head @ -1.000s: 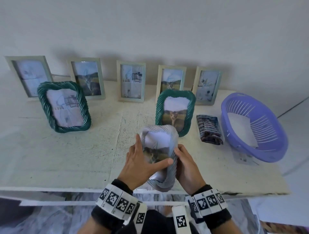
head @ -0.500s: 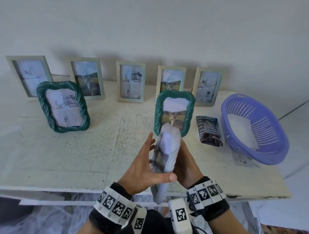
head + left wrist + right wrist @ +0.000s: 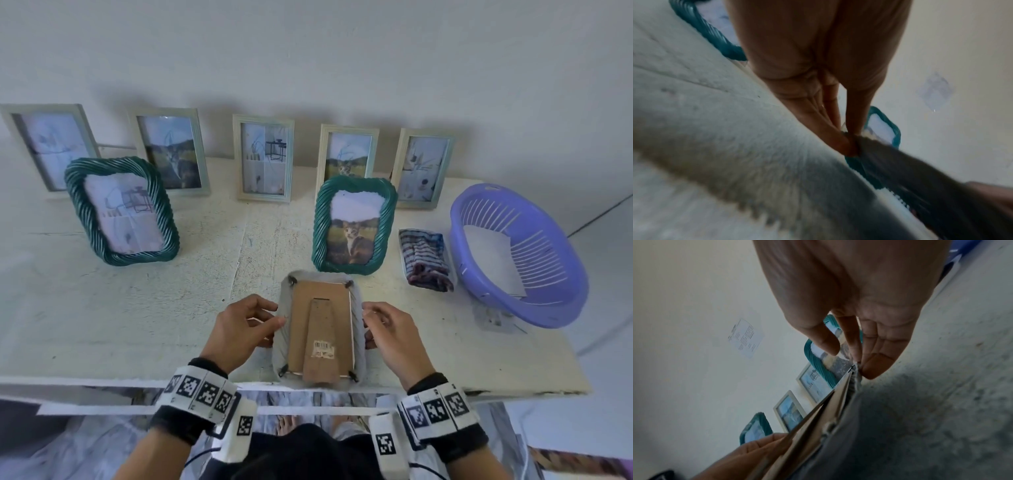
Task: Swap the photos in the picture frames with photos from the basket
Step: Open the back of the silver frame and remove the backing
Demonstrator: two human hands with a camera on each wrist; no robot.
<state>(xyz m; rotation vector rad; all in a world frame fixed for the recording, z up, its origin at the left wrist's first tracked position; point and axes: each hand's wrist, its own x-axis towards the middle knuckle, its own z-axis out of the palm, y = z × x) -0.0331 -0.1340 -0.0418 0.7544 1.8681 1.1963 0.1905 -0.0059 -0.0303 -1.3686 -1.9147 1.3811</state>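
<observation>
Both my hands grasp a grey picture frame [image 3: 321, 329] lying face down at the near edge of the tabletop [image 3: 137, 308], its brown cardboard backing [image 3: 322, 322] and folded stand facing up. My left hand [image 3: 241, 330] pinches its 9 o'clock edge between thumb and fingers; my right hand [image 3: 394, 337] pinches the 3 o'clock edge. Just beyond, at 12 o'clock, stands a green rope-edged frame [image 3: 354, 224] showing a cat. Another green frame [image 3: 121, 210] stands at 10 o'clock. Five pale frames [image 3: 263, 157] line the wall behind them. At 2 o'clock, a purple basket [image 3: 520, 253] holds a white sheet [image 3: 493, 260], with a folded striped cloth [image 3: 426, 258] beside it.
</observation>
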